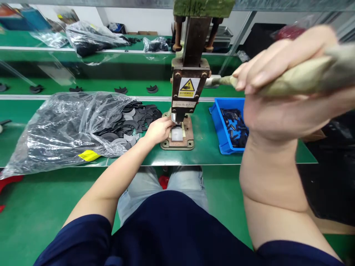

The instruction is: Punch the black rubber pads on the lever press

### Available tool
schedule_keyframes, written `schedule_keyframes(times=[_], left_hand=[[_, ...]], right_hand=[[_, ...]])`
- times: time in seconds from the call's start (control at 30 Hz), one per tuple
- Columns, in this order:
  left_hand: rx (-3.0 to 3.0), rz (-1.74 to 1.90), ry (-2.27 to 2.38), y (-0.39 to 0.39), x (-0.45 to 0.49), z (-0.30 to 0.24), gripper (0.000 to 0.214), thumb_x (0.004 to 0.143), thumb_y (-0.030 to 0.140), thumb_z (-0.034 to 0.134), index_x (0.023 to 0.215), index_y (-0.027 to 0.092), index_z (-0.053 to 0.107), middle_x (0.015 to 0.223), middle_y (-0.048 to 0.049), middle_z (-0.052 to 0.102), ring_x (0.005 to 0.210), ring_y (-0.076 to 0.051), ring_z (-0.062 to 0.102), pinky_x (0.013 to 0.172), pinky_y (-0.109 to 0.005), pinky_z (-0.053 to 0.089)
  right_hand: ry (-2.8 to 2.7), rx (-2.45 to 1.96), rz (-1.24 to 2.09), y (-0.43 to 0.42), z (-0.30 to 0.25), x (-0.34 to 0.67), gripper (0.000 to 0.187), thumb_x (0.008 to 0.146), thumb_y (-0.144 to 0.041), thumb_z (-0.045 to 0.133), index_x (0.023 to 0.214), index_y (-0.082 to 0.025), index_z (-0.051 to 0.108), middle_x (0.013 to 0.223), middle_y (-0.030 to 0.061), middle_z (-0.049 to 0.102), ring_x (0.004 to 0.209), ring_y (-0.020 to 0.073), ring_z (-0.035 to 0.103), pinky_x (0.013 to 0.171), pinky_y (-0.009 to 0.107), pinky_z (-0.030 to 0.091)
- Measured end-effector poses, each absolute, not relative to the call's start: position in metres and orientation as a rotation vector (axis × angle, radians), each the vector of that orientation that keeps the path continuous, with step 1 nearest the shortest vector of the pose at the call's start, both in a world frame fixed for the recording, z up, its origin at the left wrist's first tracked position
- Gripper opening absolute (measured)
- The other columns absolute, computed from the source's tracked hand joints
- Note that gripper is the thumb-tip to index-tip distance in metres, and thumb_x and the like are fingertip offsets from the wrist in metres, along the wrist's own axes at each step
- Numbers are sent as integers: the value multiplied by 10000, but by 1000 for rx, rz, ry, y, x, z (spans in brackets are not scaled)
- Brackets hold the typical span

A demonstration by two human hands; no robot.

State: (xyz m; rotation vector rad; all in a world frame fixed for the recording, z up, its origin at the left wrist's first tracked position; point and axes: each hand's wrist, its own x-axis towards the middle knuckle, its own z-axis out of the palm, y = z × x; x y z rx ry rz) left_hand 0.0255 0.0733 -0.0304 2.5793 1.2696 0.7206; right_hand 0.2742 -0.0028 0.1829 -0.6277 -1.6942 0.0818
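Hand-lever press [190, 101] standing on a green table [149, 157], viewed from above. The right hand [285, 81] is raised, its grip clenched around the pale, wrapped handle of the lever [301, 75], which projects from the right side of the press. The left hand [161, 129] lies at the left of the press base [189, 142], its fingertips close beside the foot of the ram [180, 116]; whether this grip pinches a part cannot be told, the spot being partly hidden. A pale block [176, 133] occupies the base near these fingertips. A triangular warning label [188, 87] marks the press front. Left of the press, a heap of dark curved pieces [130, 123] lies at the mouth of a clear plastic bag [63, 129] bearing a yellow tag [89, 155]. To the right, a blue bin [218, 129] contains small black parts [235, 129]. Behind, dark pieces [121, 90] form a spaced row along a green strip [97, 84].
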Motion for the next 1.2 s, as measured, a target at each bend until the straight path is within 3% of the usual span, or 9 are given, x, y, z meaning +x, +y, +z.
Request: schedule_keyframes(times=[0.13, 0.23, 0.43, 0.53, 0.67, 0.83, 0.97, 1.1, 1.2], left_hand=[[2614, 701, 1243, 75, 26, -28, 341, 1038, 221, 538, 1230, 241, 819, 1235, -94, 773, 1191, -255, 726, 1032, -366, 587], [2649, 659, 1208, 77, 26, -26, 339, 1006, 182, 556, 1196, 235, 832, 1211, -94, 782, 1169, -259, 738, 1029, -369, 593], [2630, 676, 1202, 75, 25, -24, 344, 1045, 186, 522, 1211, 224, 821, 1259, -81, 784, 1190, -240, 743, 1040, -357, 595], [2608, 677, 1192, 71, 26, -24, 336, 1042, 176, 539, 1231, 224, 812, 1288, -78, 780, 1217, -232, 738, 1067, -348, 581], [2622, 623, 1174, 69, 21, -22, 366, 1072, 194, 502, 1307, 218, 782, 1346, -87, 764, 1278, -239, 709, 1108, -363, 556], [2627, 452, 1470, 80, -46, -3, 370, 1034, 239, 575, 1355, 194, 753, 1403, -117, 737, 1318, -300, 668, 1160, -430, 512], [2553, 128, 1757, 102, -117, 9, 451, 966, 262, 657, 1404, 181, 732, 1389, -160, 736, 1300, -354, 655, 1151, -470, 494], [2553, -149, 1684, 115, -141, 6, 511, 938, 288, 703, 1445, 228, 714, 1444, -141, 712, 1352, -348, 624, 1171, -444, 459], [2590, -290, 1661, 119, -137, 3, 531, 931, 282, 706, 1456, 206, 701, 1453, -159, 695, 1354, -352, 614, 1162, -440, 454]], right_hand=[[-1613, -515, 424, -16, 162, 281, 882, 868, -980, 304, 719, -198, 684, 734, 57, 622, 775, 195, 698, 896, 500, 627], [-1621, -427, 342, -24, 153, 280, 602, 969, -744, 555, 747, -214, 736, 694, 38, 646, 824, 244, 726, 1054, 604, 600], [-1601, -437, 97, -36, 116, 276, 550, 1030, -620, 458, 661, -259, 649, 613, -30, 620, 651, 174, 677, 888, 536, 606], [-1745, -432, -28, -36, 84, 286, 458, 940, -671, 612, 709, -279, 668, 641, -40, 651, 658, 180, 705, 854, 534, 597], [-1761, -424, -162, -30, 56, 292, 211, 810, -399, 808, 700, -298, 660, 627, -53, 654, 648, 175, 704, 828, 524, 594], [-1724, -444, -188, -28, 53, 292, 203, 765, -330, 851, 739, -303, 652, 630, -68, 654, 638, 173, 700, 804, 515, 609], [-1731, -501, -159, -25, 55, 298, 405, 658, -338, 947, 1010, -323, 747, 978, 5, 741, 648, 151, 703, 730, 483, 654], [-1649, -534, -208, -24, 53, 293, 159, 839, -428, 810, 843, -274, 771, 1033, 63, 741, 659, 154, 690, 656, 467, 629], [-1590, -522, -197, -26, 51, 283, 246, 896, -426, 724, 716, -263, 687, 862, 34, 738, 730, 196, 724, 769, 524, 655]])
